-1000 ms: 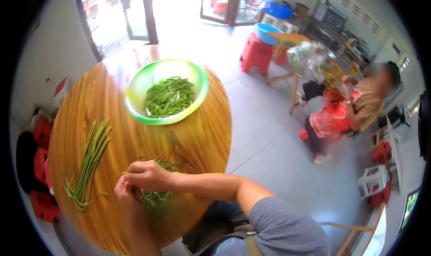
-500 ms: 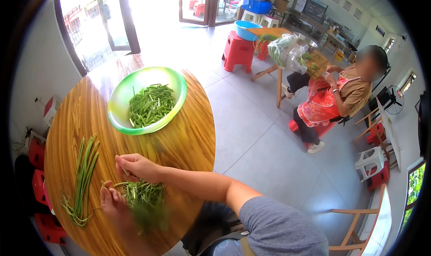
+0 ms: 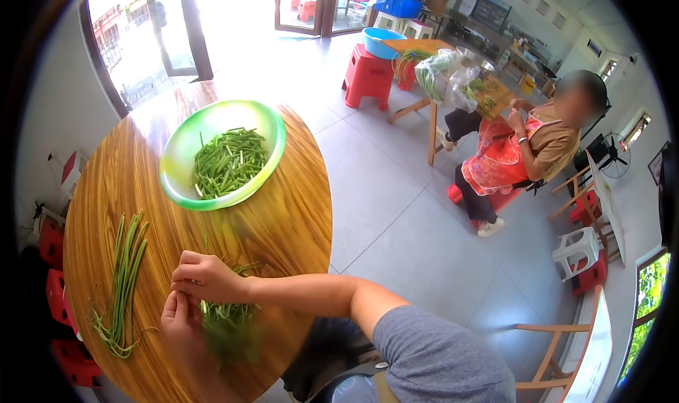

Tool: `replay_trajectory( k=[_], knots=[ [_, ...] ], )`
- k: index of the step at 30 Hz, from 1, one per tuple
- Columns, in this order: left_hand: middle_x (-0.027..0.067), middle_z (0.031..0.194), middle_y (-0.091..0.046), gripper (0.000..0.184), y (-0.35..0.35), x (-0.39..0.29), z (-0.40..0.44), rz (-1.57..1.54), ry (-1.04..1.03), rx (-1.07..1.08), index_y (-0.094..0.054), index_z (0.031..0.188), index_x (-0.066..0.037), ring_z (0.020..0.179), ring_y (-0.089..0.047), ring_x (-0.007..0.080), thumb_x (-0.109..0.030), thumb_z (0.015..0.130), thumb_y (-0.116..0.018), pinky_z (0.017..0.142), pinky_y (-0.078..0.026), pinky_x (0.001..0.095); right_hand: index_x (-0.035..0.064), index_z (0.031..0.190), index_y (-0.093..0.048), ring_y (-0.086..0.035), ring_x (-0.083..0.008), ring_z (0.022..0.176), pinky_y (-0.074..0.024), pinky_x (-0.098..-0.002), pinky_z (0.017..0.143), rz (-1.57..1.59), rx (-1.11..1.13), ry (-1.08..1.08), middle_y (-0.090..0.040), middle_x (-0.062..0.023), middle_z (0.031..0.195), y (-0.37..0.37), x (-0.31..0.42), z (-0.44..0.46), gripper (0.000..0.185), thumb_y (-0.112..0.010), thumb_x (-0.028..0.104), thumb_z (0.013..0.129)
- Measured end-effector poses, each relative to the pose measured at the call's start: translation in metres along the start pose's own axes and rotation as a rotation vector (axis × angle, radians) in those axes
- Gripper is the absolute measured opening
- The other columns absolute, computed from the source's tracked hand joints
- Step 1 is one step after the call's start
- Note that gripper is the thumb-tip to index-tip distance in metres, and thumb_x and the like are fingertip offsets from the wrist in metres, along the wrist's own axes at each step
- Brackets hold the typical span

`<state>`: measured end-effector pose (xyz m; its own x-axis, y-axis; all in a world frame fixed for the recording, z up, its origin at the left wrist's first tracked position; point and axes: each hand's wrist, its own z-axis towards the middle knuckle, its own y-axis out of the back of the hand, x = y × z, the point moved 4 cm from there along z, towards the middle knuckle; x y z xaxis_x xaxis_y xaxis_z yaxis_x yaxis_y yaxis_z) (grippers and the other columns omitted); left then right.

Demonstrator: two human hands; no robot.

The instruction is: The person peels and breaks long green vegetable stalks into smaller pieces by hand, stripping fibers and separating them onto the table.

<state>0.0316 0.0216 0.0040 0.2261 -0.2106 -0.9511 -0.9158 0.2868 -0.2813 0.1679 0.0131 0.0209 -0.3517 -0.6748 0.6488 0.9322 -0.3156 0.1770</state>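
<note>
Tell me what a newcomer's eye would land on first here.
Probably the big green-rimmed bowl of cut green stems, toward the far side of the round wooden table. Nearer, the right hand and left hand come together beside a loose green pile, with long stems lying to their left. Off to the right, a seated person's bright red apron stands out too.

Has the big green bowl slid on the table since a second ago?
No: the bowl sits in the same place on the wooden table; only the view shifted.
</note>
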Motion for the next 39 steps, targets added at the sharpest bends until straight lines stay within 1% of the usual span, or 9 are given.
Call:
replay_trajectory(
  k=[12,14,15,20,24,25,28,29,39],
  knots=[
    [0.0091,0.094,-0.062,0.018,0.045,0.022,0.018,-0.497,0.047,-0.028,-0.057,0.104,-0.006,0.083,-0.057,0.0156,-0.018,0.093,-0.048,0.072,-0.045,0.0277,0.0066,0.079,-0.062,-0.060,-0.0196,0.072,-0.0504,-0.0294,0.057,-0.045,0.021,0.308,-0.057,-0.0049,0.078,0.007,0.046,0.010,0.006,-0.065,0.003,0.074],
    [0.0071,0.082,-0.060,0.021,0.021,-0.011,0.001,-0.747,0.112,-0.140,-0.054,0.110,-0.007,0.071,-0.055,0.0144,-0.021,0.094,-0.047,0.062,-0.044,0.0267,0.0046,0.080,-0.065,-0.059,-0.0201,0.071,-0.0481,-0.0284,0.058,0.066,0.030,0.082,-0.058,-0.0074,0.076,0.011,0.032,0.015,0.007,-0.068,0.002,0.074],
    [0.0052,0.076,-0.058,0.023,0.024,-0.013,0.006,-0.867,-0.007,0.135,-0.052,0.112,-0.007,0.066,-0.052,0.0130,-0.022,0.095,-0.047,0.058,-0.042,0.0262,0.0034,0.081,-0.064,-0.057,-0.0166,0.068,-0.0450,-0.0254,0.055,-0.011,0.043,0.032,-0.058,-0.0068,0.077,0.018,0.030,0.019,0.007,-0.068,0.002,0.075],
    [0.0034,0.070,-0.058,0.023,0.050,-0.007,0.018,-0.651,-0.021,-0.118,-0.056,0.108,-0.004,0.064,-0.054,0.0137,-0.021,0.094,-0.049,0.061,-0.046,0.0277,0.0022,0.088,-0.061,-0.038,0.0020,0.057,-0.0265,-0.0162,0.047,0.345,-0.177,-0.484,-0.049,0.0070,0.069,0.070,0.014,0.022,0.003,-0.058,0.004,0.087],
    [0.0019,0.068,-0.056,0.023,0.048,-0.003,0.022,-0.639,-0.027,-0.080,-0.056,0.106,-0.004,0.059,-0.050,0.0104,-0.022,0.094,-0.049,0.055,-0.041,0.0242,0.0015,0.091,-0.062,-0.045,-0.0077,0.056,-0.0370,-0.0213,0.052,-0.391,0.302,-0.228,-0.053,0.0002,0.069,0.064,0.011,0.017,0.010,-0.063,0.008,0.083],
    [0.0014,0.067,-0.055,0.023,0.048,0.000,0.022,-0.650,-0.026,-0.053,-0.056,0.106,-0.004,0.057,-0.048,0.0093,-0.022,0.094,-0.049,0.053,-0.040,0.0231,0.0013,0.090,-0.062,-0.049,-0.0126,0.057,-0.0410,-0.0249,0.054,-0.418,0.416,-0.128,-0.055,-0.0047,0.068,0.063,0.006,0.009,0.012,-0.065,0.008,0.080],
    [-0.0003,0.067,-0.049,0.027,0.050,-0.001,0.021,-0.635,0.015,-0.048,-0.053,0.112,-0.004,0.054,-0.038,0.0066,-0.023,0.093,-0.050,0.050,-0.030,0.0206,0.0006,0.085,-0.062,-0.050,-0.0134,0.056,-0.0417,-0.0265,0.053,-0.443,0.417,-0.537,-0.056,-0.0061,0.066,0.077,-0.007,-0.008,0.010,-0.065,0.008,0.079],
    [-0.0011,0.066,-0.046,0.027,0.048,-0.002,0.020,-0.627,0.024,-0.092,-0.052,0.112,-0.003,0.052,-0.034,0.0060,-0.023,0.093,-0.050,0.048,-0.028,0.0196,0.0002,0.082,-0.062,-0.051,-0.0155,0.054,-0.0423,-0.0275,0.052,-0.489,0.359,-0.364,-0.056,-0.0069,0.064,0.077,-0.004,-0.008,0.012,-0.067,0.010,0.079],
    [-0.0003,0.066,-0.051,0.025,0.039,0.002,0.020,-0.591,0.034,-0.054,-0.058,0.103,-0.001,0.050,-0.036,0.0062,-0.022,0.093,-0.050,0.047,-0.029,0.0200,0.0014,0.077,-0.059,-0.059,-0.0218,0.060,-0.0475,-0.0316,0.057,-0.585,0.669,-0.480,-0.059,-0.0105,0.068,0.055,0.015,-0.072,0.024,-0.070,0.023,0.077]
  ],
)
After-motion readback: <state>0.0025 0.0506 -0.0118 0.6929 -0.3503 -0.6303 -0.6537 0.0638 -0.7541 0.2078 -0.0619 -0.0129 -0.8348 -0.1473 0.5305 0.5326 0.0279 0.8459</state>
